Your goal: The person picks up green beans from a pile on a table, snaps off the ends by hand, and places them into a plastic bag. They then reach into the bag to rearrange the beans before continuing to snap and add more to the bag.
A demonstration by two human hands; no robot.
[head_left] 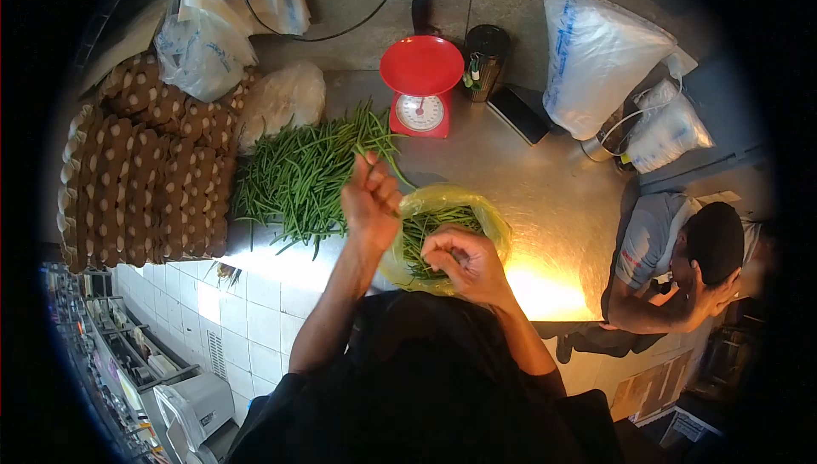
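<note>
A loose heap of green beans (298,179) lies on the metal table. My left hand (373,200) is at the heap's right edge, with its fingers closed on a green bean near the fingertips. To the right of the heap stands an open yellow plastic bag (496,224) with more green beans (419,230) inside. Above the bag's opening is my right hand (466,261), its fingers curled and pressed together. Whatever it may hold is hidden by the fingers.
A red kitchen scale (421,115) stands behind the bag, beside a dark cup (487,51) and a phone (518,115). Stacked egg trays (153,183) border the heap on the left. Plastic bags (596,56) hang at the back right. Another person (664,251) sits at the right.
</note>
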